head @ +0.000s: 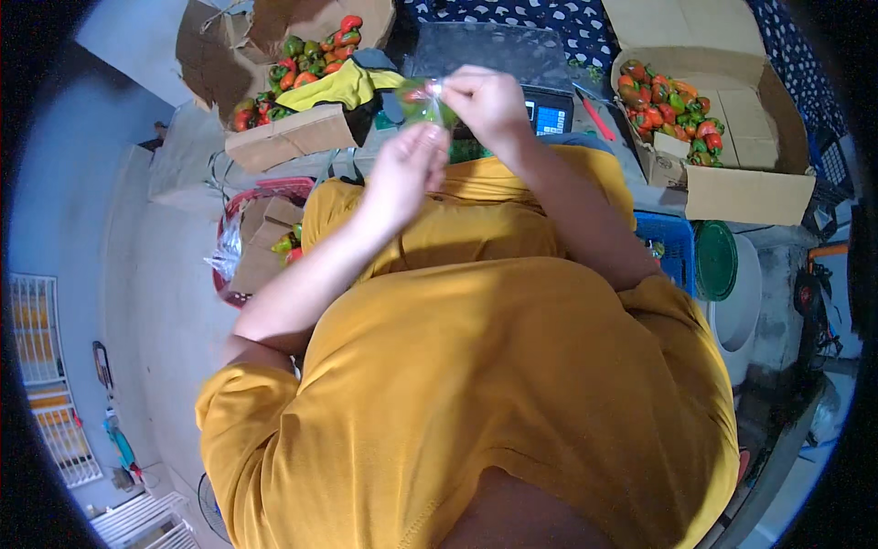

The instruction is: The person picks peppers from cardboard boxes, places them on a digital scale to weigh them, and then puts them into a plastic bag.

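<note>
A small clear plastic bag [414, 95] with red and green peppers inside is held up in front of me. My left hand [410, 156] pinches it from below, thumb against fingers. At its gathered neck, the fingertips of my right hand [485, 103] grip the plastic. Behind my hands sits a digital scale [551, 118] with a dark flat platform [488, 51], its keypad partly hidden by my right wrist. To the left, an open cardboard box [291, 141] holds red and green peppers [309, 65]. Another open box [751, 192] on the right holds more peppers [662, 103].
A yellow and black cloth [329, 86] drapes over the left box. Beside the scale lies a red-handled knife [598, 118]. Below the table edge stand a red basket [223, 274] with cardboard and peppers, a blue crate [669, 240] and a green lid [715, 261] against a white bucket [744, 302].
</note>
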`<state>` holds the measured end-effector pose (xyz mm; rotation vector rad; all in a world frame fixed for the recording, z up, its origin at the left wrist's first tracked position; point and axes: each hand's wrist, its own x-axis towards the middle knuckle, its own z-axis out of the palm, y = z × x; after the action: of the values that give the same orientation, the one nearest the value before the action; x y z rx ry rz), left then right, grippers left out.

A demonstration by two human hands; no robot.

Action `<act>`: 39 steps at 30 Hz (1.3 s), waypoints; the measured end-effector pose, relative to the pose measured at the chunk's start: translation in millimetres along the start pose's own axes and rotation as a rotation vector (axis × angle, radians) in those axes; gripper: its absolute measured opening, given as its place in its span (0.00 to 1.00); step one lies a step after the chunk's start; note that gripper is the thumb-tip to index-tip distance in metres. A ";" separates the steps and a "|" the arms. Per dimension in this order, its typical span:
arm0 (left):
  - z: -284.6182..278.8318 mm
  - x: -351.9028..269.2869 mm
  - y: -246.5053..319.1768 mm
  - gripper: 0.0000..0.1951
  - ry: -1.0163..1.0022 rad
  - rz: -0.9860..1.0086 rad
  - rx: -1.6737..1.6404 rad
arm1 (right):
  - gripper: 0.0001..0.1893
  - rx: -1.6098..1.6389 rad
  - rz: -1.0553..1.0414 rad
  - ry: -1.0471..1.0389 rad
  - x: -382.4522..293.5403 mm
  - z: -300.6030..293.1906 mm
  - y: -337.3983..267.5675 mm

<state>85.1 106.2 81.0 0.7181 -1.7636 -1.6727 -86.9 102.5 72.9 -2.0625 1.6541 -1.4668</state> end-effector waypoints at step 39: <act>-20.4 27.1 5.3 0.13 -0.301 -0.079 1.357 | 0.04 -0.092 -0.090 -0.330 -61.8 10.9 -22.3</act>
<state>82.0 72.8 88.4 1.0781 -3.0436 -0.3797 -59.7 156.0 44.1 -2.3038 1.5408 -1.0154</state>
